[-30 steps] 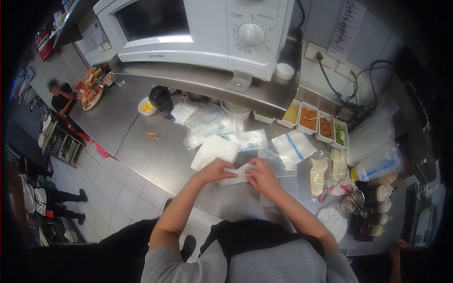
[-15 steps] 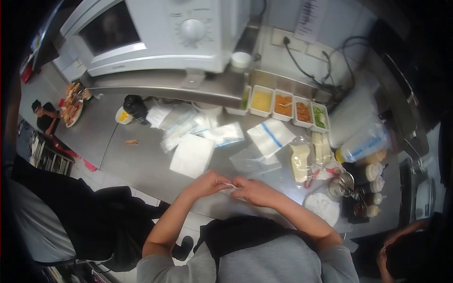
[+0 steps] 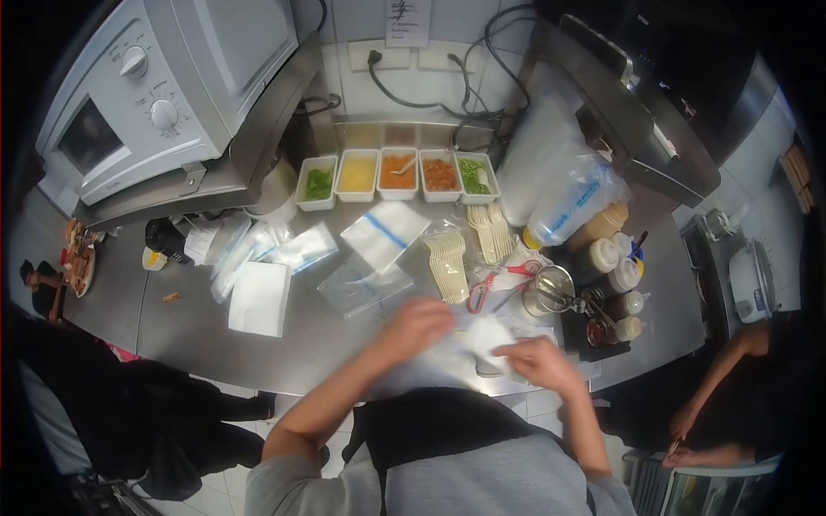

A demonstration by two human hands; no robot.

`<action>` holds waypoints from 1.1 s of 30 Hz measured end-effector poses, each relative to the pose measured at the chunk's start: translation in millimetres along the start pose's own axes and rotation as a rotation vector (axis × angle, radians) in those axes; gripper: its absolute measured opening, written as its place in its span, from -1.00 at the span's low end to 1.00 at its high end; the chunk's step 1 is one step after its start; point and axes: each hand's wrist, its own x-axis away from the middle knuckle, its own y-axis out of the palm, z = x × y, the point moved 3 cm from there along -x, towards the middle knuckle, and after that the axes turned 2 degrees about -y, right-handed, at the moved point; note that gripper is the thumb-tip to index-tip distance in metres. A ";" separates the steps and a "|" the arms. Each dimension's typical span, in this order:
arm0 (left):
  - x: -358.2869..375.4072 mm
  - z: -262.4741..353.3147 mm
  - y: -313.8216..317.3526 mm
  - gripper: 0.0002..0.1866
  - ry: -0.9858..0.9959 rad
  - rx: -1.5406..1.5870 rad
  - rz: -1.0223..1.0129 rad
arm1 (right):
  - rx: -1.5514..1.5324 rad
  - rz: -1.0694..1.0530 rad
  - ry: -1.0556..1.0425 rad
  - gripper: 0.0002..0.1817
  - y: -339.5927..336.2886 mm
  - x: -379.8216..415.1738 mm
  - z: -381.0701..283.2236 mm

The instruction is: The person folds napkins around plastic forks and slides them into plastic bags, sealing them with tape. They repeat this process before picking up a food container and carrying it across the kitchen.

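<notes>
Head view: left hand (image 3: 419, 326), motion-blurred, above the stainless-steel counter (image 3: 318, 344) near its front edge; finger state and any contents, cannot tell.
Right hand: fingertips at the right edge of a white, soft-looking piece of paper or cloth (image 3: 489, 337); pinching or only touching, cannot tell.
White piece: near the counter's front edge, right of its middle; outline smeared.
Handling: judged light, limp, easily creased or torn if paper; best taken by a free edge, thumb against forefinger.
Surface: smooth, shiny metal; a thin sheet probably slides easily.
Room: tightest behind and to the right, with red-handled scissors (image 3: 489, 279), a round steel cup (image 3: 538, 301) and cream plastic forks (image 3: 446, 265); looser leftward, towards the transparent plastic sleeve (image 3: 364, 290).
</notes>
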 end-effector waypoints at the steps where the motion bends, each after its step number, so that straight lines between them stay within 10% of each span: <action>1: -2.9 8.2 28.6 -0.78 0.090 -0.040 -0.077 | 0.032 0.031 0.079 -0.64 -15.5 14.8 3.7; 14: -16.6 18.5 110.8 -0.73 -0.033 -0.203 -0.288 | -0.128 0.218 0.058 -0.82 -60.4 40.3 37.2; 18: 17.6 3.1 48.7 -0.49 -0.262 -0.271 0.077 | -0.179 0.166 0.022 -0.83 -57.9 25.5 32.3; 27: 83.1 -21.9 -25.3 -0.82 -0.359 -0.492 0.195 | -0.237 0.002 -0.150 -0.81 -22.8 -8.0 26.9; 33: 57.0 -26.3 -34.5 -0.73 -0.752 0.069 0.416 | -0.180 -0.023 -0.164 -0.82 11.2 -28.4 31.4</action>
